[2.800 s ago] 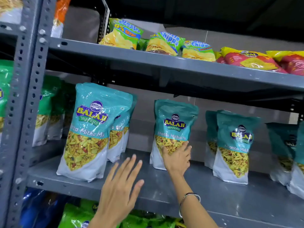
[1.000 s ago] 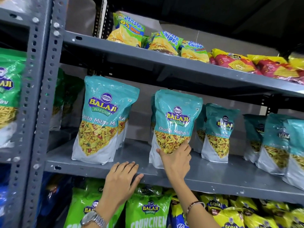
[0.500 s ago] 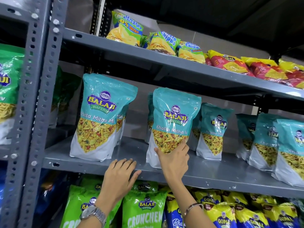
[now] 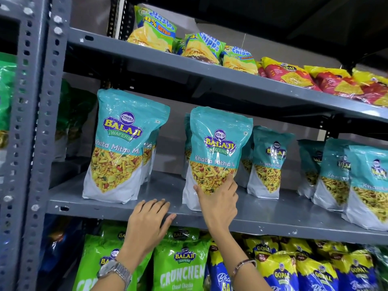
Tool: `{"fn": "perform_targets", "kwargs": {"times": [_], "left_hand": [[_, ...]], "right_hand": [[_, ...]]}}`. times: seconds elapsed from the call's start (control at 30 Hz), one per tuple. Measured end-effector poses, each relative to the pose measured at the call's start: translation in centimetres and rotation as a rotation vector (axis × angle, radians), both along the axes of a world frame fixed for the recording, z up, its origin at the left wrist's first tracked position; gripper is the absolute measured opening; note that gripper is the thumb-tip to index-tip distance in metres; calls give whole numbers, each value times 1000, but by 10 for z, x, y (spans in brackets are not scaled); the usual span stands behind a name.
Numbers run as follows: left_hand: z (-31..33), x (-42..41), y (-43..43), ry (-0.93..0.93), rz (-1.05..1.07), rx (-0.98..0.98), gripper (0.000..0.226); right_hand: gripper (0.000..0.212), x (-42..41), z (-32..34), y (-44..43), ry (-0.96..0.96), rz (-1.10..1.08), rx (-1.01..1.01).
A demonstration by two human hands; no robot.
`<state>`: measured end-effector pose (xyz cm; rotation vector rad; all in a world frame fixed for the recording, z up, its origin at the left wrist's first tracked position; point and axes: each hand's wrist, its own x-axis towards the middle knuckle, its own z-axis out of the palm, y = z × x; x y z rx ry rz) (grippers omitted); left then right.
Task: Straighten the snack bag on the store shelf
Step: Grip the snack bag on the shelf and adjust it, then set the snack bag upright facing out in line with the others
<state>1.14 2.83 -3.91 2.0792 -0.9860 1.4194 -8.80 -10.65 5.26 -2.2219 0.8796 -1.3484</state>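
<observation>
A teal Balaji Khatta Mitha snack bag (image 4: 218, 143) stands upright near the front of the grey middle shelf (image 4: 273, 219). My right hand (image 4: 218, 200) lies flat against the bag's lower front, thumb on its left side and fingers spread over the clear window. My left hand (image 4: 149, 219) rests with its fingers apart on the shelf's front edge, left of the bag, holding nothing. A second bag of the same kind (image 4: 123, 143) stands further left, apart from both hands.
More teal bags (image 4: 270, 162) line the shelf to the right and behind. Chips bags (image 4: 155, 32) lie on the shelf above; green (image 4: 182, 267) and blue-yellow bags (image 4: 283, 274) fill the shelf below. A perforated grey upright (image 4: 46, 122) bounds the left side.
The bag under my right hand has come forward toward the shelf's front edge since the earliest frame. My left hand dropped from mid-air onto the shelf edge. In the last half second, little moved.
</observation>
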Motion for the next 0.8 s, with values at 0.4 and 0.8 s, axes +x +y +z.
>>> {"fn": "perform_targets", "kwargs": {"times": [0.4, 0.8], "left_hand": [[19, -74, -104, -109, -407, -66, 41], [40, -81, -225, -36, -298, 193, 55]], "right_hand": [[63, -80, 20, -124, -148, -127, 49], [68, -68, 32, -267, 38, -64, 100]]}}
